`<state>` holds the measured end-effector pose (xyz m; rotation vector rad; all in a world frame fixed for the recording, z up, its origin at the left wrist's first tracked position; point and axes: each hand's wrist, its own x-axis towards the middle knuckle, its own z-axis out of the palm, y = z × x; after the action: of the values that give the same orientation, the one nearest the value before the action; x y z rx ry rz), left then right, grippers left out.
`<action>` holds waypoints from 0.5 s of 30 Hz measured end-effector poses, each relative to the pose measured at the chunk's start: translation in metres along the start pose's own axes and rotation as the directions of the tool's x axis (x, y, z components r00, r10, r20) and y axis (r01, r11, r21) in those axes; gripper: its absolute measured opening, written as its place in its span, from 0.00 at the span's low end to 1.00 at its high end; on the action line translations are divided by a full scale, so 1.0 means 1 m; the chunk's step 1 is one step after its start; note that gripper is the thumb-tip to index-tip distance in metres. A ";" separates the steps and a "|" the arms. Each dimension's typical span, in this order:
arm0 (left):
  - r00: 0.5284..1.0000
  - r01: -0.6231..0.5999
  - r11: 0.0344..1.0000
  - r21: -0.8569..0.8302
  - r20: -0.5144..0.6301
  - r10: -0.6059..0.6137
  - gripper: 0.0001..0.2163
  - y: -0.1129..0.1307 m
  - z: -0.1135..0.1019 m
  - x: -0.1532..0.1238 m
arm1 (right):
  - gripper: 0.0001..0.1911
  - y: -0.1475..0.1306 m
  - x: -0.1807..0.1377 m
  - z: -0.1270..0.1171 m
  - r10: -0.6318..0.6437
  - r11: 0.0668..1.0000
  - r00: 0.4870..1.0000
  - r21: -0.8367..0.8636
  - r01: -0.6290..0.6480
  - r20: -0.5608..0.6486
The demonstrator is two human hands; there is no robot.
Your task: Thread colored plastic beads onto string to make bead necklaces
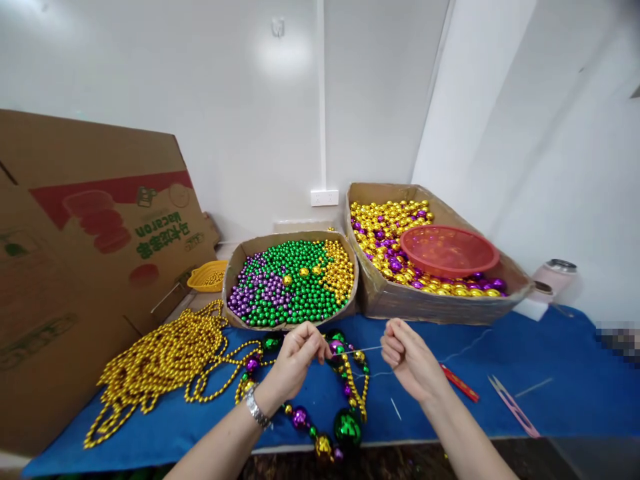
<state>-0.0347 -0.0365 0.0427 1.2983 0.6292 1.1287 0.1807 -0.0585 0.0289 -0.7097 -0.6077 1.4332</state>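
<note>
Between my two hands a thin pale string is stretched taut over the table. My left hand, with a metal watch at the wrist, is closed on one end. My right hand is closed in a fist around the other end. Just below and behind the left hand lies a bead necklace of large and small green, purple and gold balls, part of it hidden by that hand. A loose length of thread trails over the cloth behind the right hand.
Boxes of small beads and larger gold and purple balls stand behind; a red bowl rests in the latter. Gold bead strands lie left, beside a carton. Pink snips and a red cutter lie right.
</note>
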 end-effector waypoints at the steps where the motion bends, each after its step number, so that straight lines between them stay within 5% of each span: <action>1: 1.000 0.016 1.000 0.012 -0.010 -0.016 0.12 -0.002 0.000 0.001 | 0.13 0.000 -0.001 -0.001 0.008 1.000 1.000 -0.003 -0.008 -0.009; 5: 1.000 -0.001 1.000 0.000 -0.020 0.001 0.11 0.000 0.011 0.009 | 0.13 -0.013 -0.002 0.011 -0.075 0.997 0.996 0.008 0.075 -0.041; 8: 0.998 -0.061 0.998 0.002 -0.017 0.061 0.11 0.009 0.023 0.017 | 0.14 -0.023 -0.003 0.022 -0.350 0.892 0.937 -0.308 0.331 -0.008; 9: 0.997 -0.073 0.997 0.015 -0.009 0.073 0.11 0.012 0.026 0.019 | 0.14 -0.024 -0.002 0.022 -0.424 0.766 0.902 -0.502 0.402 0.077; 11: 0.996 -0.085 0.996 0.035 0.011 0.084 0.11 0.016 0.031 0.023 | 0.15 -0.021 0.000 0.019 -0.436 0.323 0.834 -0.807 0.495 0.337; 13: 0.996 -0.089 0.995 0.041 0.027 0.088 0.11 0.018 0.034 0.026 | 0.16 -0.016 0.003 0.010 -0.307 -0.164 0.766 -0.824 0.542 0.565; 15: 0.995 -0.092 0.995 0.038 0.034 0.091 0.11 0.019 0.036 0.029 | 0.15 -0.012 0.007 0.002 -0.195 -0.433 0.716 -0.714 0.550 0.670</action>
<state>0.0023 -0.0276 0.0749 1.3880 0.5757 1.1725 0.1881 -0.0512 0.0390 -1.3198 -2.1602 -0.2026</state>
